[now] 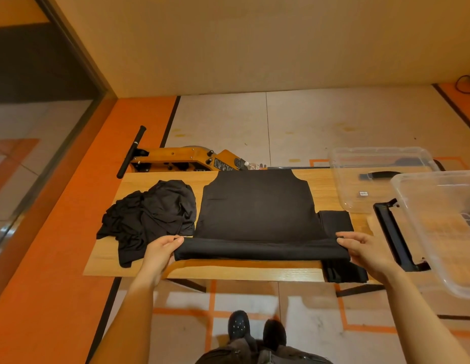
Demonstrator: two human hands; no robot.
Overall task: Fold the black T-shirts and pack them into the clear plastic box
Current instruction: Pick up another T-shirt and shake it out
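Altogether three black T-shirts (257,206), two hands (160,249).

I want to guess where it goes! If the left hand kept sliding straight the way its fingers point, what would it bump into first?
The left hand points right, along the rolled near edge of the black T-shirt it already grips. Following that edge, it would probably meet the right hand first.

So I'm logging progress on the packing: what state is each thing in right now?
T-shirt: flat on table, near hem folded up.
Left hand: grips fold's left end.
Right hand: grips fold's right end.
Shirt pile: crumpled, unfolded.
Folded shirt: partly under T-shirt.
Clear box: open.
Lid: off.
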